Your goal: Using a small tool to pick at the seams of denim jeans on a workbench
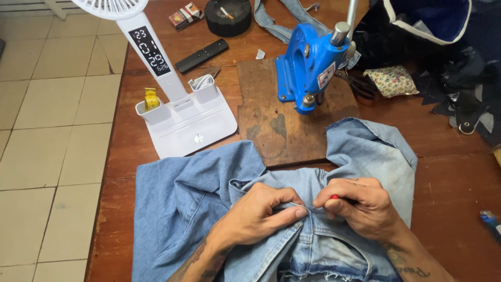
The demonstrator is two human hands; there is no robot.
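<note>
We work at a worn wooden table [449, 172], faded denim jeans [209, 193] spread just before the blue cast-metal press [308, 68]. Our left hand [255, 214] pinches the waistband; our right hand [360, 206] grips a small red-handled tool [334, 197].

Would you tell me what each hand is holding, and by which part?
The left hand pinches the denim garment at its waistband edge; the right hand grips a small red-tipped tool, mostly hidden in the fist.
</note>
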